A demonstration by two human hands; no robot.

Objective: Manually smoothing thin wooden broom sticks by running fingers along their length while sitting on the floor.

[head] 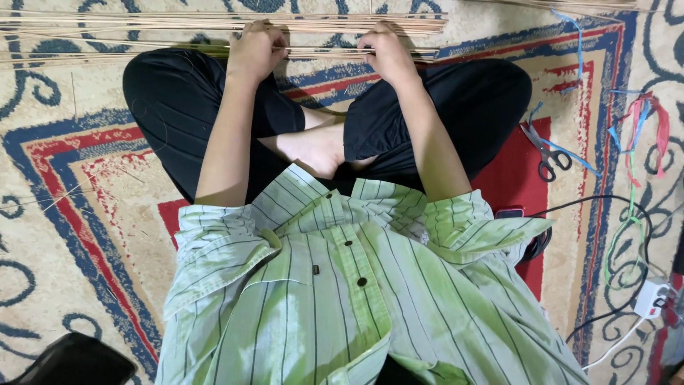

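I sit cross-legged on a patterned carpet [85, 214], in a green striped shirt and black trousers. A long bundle of thin pale sticks [142, 25] lies across the carpet in front of my knees. My left hand [255, 48] rests on the sticks with its fingers curled over them. A little to the right, my right hand [385, 50] presses down on the same bundle, fingers bent around several sticks. Both hands sit close together near the bundle's right end [427, 27].
Black-handled scissors [545, 153] lie on the carpet to my right, beside blue, red and green plastic strips [641, 121]. A black cable [613, 207] runs to a white plug adapter [652, 298] at the lower right. A dark object [75, 360] sits at the lower left.
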